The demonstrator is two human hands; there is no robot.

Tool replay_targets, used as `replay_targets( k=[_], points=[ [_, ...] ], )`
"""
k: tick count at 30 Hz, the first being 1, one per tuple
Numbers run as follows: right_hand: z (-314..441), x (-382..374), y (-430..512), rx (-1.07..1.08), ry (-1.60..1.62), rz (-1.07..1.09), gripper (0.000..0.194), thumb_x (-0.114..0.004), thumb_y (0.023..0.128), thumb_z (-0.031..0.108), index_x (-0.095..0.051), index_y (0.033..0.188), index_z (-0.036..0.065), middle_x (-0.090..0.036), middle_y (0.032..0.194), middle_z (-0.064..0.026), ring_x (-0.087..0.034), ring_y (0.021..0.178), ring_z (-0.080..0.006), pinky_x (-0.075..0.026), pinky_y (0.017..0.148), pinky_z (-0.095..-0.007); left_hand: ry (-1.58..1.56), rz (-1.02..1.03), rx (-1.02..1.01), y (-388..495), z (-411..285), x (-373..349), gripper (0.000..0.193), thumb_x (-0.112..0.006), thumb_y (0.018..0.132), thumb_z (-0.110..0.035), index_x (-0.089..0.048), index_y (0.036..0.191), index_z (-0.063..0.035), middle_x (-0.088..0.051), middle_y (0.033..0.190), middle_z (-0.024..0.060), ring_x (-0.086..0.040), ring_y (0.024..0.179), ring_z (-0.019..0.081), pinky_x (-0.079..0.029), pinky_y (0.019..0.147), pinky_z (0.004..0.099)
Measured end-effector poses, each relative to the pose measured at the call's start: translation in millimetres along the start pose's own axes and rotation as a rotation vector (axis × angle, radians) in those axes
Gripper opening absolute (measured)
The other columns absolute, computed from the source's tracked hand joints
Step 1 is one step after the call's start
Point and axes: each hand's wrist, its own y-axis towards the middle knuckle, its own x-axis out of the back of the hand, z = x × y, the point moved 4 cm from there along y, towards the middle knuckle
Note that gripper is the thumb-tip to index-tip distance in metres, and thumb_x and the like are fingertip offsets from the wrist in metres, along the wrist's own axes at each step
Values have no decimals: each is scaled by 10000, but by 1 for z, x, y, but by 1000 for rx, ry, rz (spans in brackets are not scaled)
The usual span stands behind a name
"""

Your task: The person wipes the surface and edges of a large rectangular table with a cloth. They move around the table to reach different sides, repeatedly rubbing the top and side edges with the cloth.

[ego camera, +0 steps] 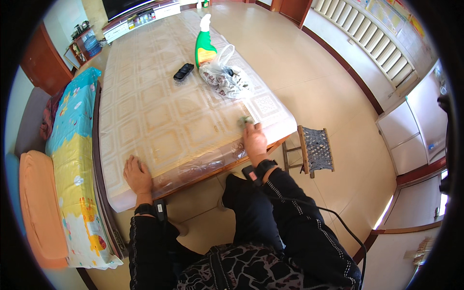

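Observation:
A long table (170, 125) stands before me under a patterned, glossy plastic tablecloth. My left hand (137, 177) rests on its near left corner with bent fingers and holds nothing. Near the front edge on the right, my right hand (255, 140) has its fingertips on a small green object (245, 120), too blurred to name. Beyond it lies a knotted clear plastic bag (226, 81) with white printed contents. Right behind the bag stands a green spray bottle (204, 47) with a white trigger head. A small black bundle (183, 71) lies to their left.
A folding stool (317, 149) with a woven seat stands by the table's right corner. Along the left side runs a seat with a cartoon-print cover (72, 145) and an orange cushion (41, 206). A black cable (344, 224) trails from my right wrist. A radiator (369, 40) lines the right wall.

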Motion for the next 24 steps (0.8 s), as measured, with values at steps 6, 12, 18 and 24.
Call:
replay_targets(
  k=[6,12,18,24],
  points=[
    [90,-7,-25,23,402,152,206,-600,883,159,-632,1048,39,-599,899,-211,-612,748,-412,-513,684,-469,-32,-8,19,0,-2,4,309,-590,862,-180,-605,1147,-59,-567,1321,118,-466,1265,338,-312,1072,484],
    [98,-16,-7,-78,757,294,208,-569,922,183,-625,1040,21,-644,958,-247,-627,831,-425,-503,725,-476,-35,-12,31,-2,-2,6,315,-588,867,-181,-605,1156,-59,-559,1330,111,-460,1274,326,-308,1074,478],
    [61,-20,9,-12,328,174,249,-532,952,247,-612,1080,49,-644,992,-209,-624,895,-395,-504,781,-459,-18,-12,33,-2,-1,4,308,-586,872,-184,-603,1154,-63,-555,1334,106,-456,1278,319,-309,1074,473],
    [70,-18,15,-208,229,348,363,-536,945,373,-588,1119,59,-624,1024,-187,-619,911,-383,-502,789,-450,-22,7,45,-1,-2,5,302,-592,875,-190,-605,1152,-71,-550,1342,104,-448,1287,312,-303,1080,468]
  ],
)
